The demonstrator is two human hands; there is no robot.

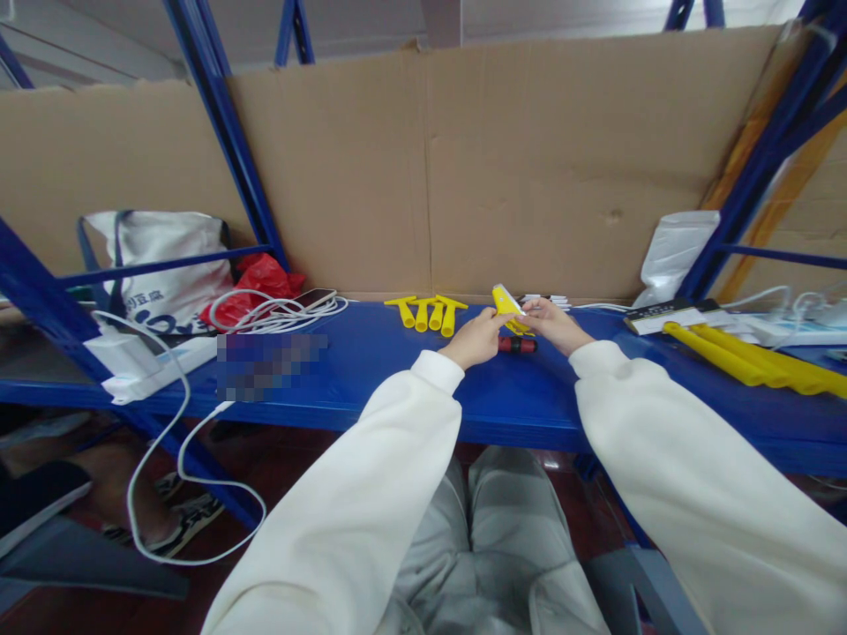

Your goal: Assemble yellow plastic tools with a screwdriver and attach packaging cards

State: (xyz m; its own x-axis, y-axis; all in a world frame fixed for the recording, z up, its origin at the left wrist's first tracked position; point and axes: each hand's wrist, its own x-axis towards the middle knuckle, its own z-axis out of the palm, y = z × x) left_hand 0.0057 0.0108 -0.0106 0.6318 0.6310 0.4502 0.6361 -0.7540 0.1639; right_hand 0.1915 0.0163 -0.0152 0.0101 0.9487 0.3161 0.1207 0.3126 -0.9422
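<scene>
My left hand (473, 339) is closed on the lower end of a yellow plastic part with a white strip (504, 300), which is tilted upward above the blue table. From the other side, the fingertips of my right hand (557, 326) pinch together at the part's lower right edge; what exactly lies between them is too small to make out. Just under the hands lies a red and black cylindrical tool (518, 345). Left of my left hand, several yellow T-shaped plastic handles (435, 316) stand in a row. Small white-and-dark pieces (546, 301) lie behind my right hand.
Long yellow tubes (747, 357) and a black-and-white box (675, 316) lie at the right. A white plastic bag (678, 256) leans near the post. At left are a power strip (165, 366), coiled white cables (278, 310), a red bag (255, 287) and a cloth bag (159, 265).
</scene>
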